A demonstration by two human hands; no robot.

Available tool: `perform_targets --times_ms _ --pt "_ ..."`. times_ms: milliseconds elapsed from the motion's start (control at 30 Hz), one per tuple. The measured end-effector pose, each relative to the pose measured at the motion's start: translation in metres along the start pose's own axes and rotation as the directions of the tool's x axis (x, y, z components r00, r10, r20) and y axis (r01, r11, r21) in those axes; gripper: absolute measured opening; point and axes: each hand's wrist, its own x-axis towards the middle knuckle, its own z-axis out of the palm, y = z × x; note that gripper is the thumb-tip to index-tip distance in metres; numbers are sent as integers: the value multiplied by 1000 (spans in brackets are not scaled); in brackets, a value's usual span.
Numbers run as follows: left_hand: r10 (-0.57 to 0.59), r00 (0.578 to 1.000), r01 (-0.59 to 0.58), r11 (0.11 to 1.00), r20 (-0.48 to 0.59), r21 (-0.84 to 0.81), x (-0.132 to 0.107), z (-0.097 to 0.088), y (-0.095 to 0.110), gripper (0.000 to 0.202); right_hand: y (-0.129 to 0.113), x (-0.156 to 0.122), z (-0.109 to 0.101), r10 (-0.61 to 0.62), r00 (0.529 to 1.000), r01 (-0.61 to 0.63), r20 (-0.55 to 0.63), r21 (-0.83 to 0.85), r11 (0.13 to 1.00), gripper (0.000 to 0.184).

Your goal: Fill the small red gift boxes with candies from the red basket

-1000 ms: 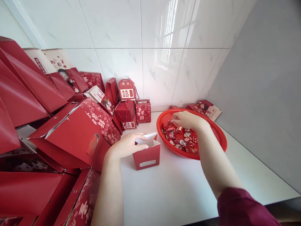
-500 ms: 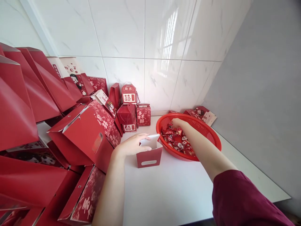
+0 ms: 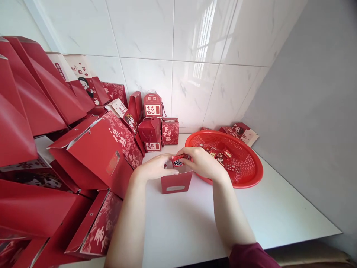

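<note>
A small open red gift box (image 3: 176, 182) stands on the white table (image 3: 195, 223). My left hand (image 3: 154, 167) rests on the box's left rim, fingers curled over its edge. Over the box's open top, my right hand (image 3: 202, 162) is closed on red wrapped candies (image 3: 178, 160). Just right of the box sits a red plastic basket (image 3: 248, 175) with several more wrapped candies (image 3: 223, 156) inside.
Large red gift bags and boxes (image 3: 95, 149) are piled along the left. Small red boxes (image 3: 153, 126) stand at the tiled back wall. Flat red cards (image 3: 241, 132) lie behind the basket. A grey wall closes the right side.
My right hand has left the basket and come left over the small box with candies in it. My left hand has stayed on the box's rim.
</note>
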Motion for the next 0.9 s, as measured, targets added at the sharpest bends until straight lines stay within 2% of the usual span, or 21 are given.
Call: perform_targets --times_ms 100,200,267,400,500,633,700,900 --pt "37 999 -35 998 23 -57 1 0 3 48 4 6 11 -18 999 19 46 -38 999 24" --pt "67 997 -63 994 48 -93 4 0 0 36 5 7 12 -64 995 67 75 -50 996 26" --pt "53 997 -49 995 49 -90 7 0 -2 35 3 4 11 -68 994 73 89 -55 996 26" --pt "34 996 -25 994 85 -106 9 -1 -4 33 1 3 11 6 995 0 104 -62 998 18" --pt "38 997 -32 996 73 -81 9 0 -6 36 3 6 14 -7 990 22 143 -104 994 14" --pt "61 996 -57 996 61 -74 10 1 -11 54 3 10 18 -78 965 136 251 -222 966 39" --pt "50 997 -47 997 52 -58 10 1 -13 58 2 11 20 -99 950 171 296 -228 959 49" --pt "47 996 -43 998 72 -55 8 1 -11 57 4 10 22 -60 939 116 338 -149 982 56"
